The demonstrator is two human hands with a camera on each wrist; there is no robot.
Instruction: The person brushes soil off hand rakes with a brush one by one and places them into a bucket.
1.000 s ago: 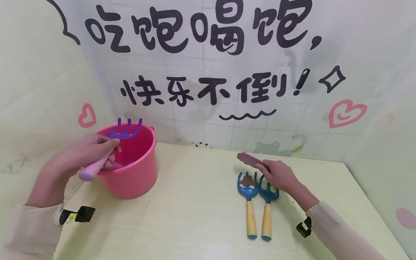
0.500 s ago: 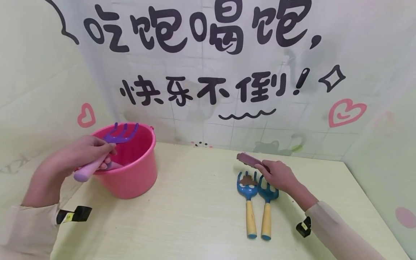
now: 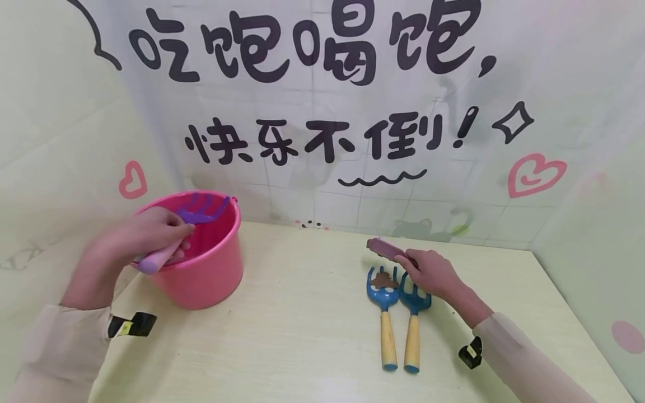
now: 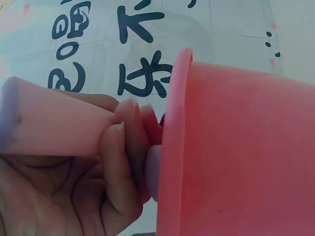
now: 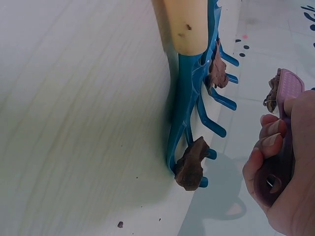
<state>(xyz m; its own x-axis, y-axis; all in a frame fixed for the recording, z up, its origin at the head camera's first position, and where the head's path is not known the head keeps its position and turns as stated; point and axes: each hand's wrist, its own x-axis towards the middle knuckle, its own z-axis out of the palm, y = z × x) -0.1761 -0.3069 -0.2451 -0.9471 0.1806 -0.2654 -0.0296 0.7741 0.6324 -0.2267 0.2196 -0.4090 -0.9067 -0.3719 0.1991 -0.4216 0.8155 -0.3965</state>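
Purple rake (image 3: 199, 216), left hand (image 3: 156, 230) grasping it, spans the bucket's rim (image 4: 172, 147), far from the right hand (image 3: 432, 272) clasping a mauve tool (image 3: 387, 249).

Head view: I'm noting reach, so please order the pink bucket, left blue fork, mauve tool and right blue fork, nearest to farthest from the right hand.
1. Mauve tool, gripped in the right hand.
2. Right blue fork, close by the hand.
3. Left blue fork, left of that one.
4. Pink bucket, far left.
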